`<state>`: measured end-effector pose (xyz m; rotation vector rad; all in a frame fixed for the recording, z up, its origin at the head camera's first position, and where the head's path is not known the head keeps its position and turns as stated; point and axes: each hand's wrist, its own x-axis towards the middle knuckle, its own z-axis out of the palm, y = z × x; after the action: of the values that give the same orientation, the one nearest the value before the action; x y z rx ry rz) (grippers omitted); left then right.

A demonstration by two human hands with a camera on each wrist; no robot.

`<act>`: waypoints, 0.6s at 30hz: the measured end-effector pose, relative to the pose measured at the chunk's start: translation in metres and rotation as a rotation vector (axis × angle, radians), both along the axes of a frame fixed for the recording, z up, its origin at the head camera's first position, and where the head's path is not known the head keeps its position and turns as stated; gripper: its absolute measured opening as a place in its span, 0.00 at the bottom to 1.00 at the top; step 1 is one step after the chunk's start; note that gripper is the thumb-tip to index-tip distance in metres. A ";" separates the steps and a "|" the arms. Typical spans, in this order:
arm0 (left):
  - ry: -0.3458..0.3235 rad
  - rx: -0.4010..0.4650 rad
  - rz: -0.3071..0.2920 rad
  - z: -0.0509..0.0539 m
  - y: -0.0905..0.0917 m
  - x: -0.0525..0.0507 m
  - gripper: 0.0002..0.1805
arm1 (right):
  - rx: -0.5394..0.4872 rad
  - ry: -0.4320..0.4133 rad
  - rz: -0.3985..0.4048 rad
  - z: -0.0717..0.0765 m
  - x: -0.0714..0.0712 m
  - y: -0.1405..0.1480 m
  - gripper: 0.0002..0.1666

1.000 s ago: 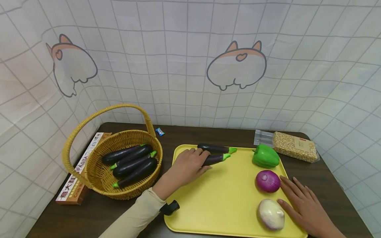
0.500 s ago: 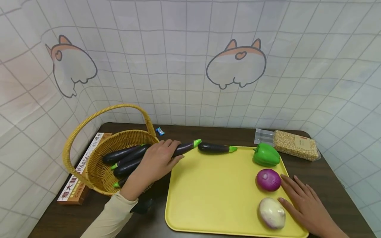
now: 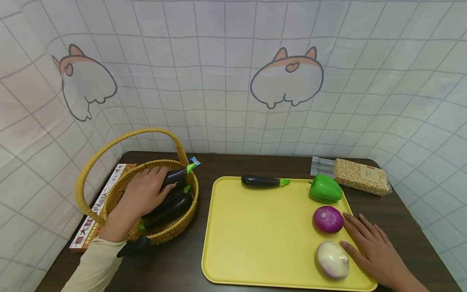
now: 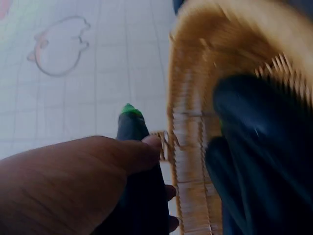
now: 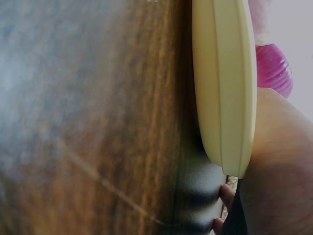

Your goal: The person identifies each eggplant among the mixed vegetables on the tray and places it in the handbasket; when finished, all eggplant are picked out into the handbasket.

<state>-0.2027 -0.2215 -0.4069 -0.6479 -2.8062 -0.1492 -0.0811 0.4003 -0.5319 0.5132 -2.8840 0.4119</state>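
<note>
My left hand (image 3: 144, 192) grips an eggplant (image 3: 176, 176) over the wicker basket (image 3: 189, 202), its green stem end pointing right and away. In the left wrist view the thumb lies across that eggplant (image 4: 142, 196), beside the basket wall (image 4: 188, 147). Several more eggplants (image 3: 169, 211) lie inside the basket, partly hidden by the hand. Another eggplant (image 3: 260, 181) rests along the far edge of the yellow tray (image 3: 255, 243). With fingers extended, my right hand (image 3: 375, 251) rests at the tray's right edge, near a purple onion (image 3: 328, 219) and a white-and-purple round vegetable (image 3: 332, 260).
A green bell pepper (image 3: 325, 189) sits at the tray's far right corner. Behind it lies a clear bag of pale grains or beans (image 3: 361, 176). A pasta box (image 3: 87, 231) lies left of the basket, and a small blue packet (image 3: 195, 161) behind it.
My left hand has carried one eggplant leftward from the tray to the basket. The other eggplant stays at the tray's far edge, and the right hand keeps its place.
</note>
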 end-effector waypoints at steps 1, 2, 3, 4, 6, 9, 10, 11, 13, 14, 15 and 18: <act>-0.008 -0.013 0.014 -0.001 -0.004 -0.001 0.25 | -0.001 0.000 0.000 0.000 0.000 0.000 0.40; -0.014 -0.023 0.026 -0.001 -0.008 -0.001 0.25 | -0.002 -0.001 0.001 0.001 0.000 0.000 0.40; -0.018 -0.034 0.037 -0.001 -0.011 -0.002 0.25 | -0.002 -0.001 0.001 0.001 0.001 0.000 0.40; -0.021 -0.045 0.047 -0.002 -0.014 -0.003 0.25 | -0.003 -0.002 0.001 0.001 0.001 0.000 0.40; -0.026 -0.061 0.063 -0.003 -0.019 -0.005 0.25 | -0.003 -0.001 0.000 0.001 0.001 -0.001 0.40; -0.063 -0.089 0.087 -0.006 -0.027 -0.008 0.27 | -0.001 0.000 -0.002 0.000 0.001 -0.001 0.40; -0.080 -0.100 0.095 -0.007 -0.029 -0.009 0.27 | -0.001 0.001 -0.001 0.000 0.001 0.000 0.41; -0.098 -0.111 0.104 -0.008 -0.032 -0.010 0.27 | 0.001 0.003 0.000 0.000 0.001 0.000 0.41; -0.135 -0.132 0.118 -0.010 -0.036 -0.012 0.27 | 0.003 0.004 0.003 0.000 0.001 0.000 0.41; -0.149 -0.138 0.124 -0.010 -0.038 -0.012 0.27 | 0.004 0.005 0.004 0.000 0.001 0.000 0.40; -0.158 -0.138 0.126 -0.010 -0.040 -0.013 0.27 | 0.005 0.007 0.004 0.000 0.001 0.000 0.40; -0.171 -0.138 0.130 -0.012 -0.042 -0.015 0.27 | 0.006 0.006 0.002 0.000 0.000 0.000 0.40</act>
<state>-0.2178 -0.2640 -0.4185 -0.5011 -3.0340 0.0151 -0.0808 0.4005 -0.5321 0.5172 -2.8804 0.4009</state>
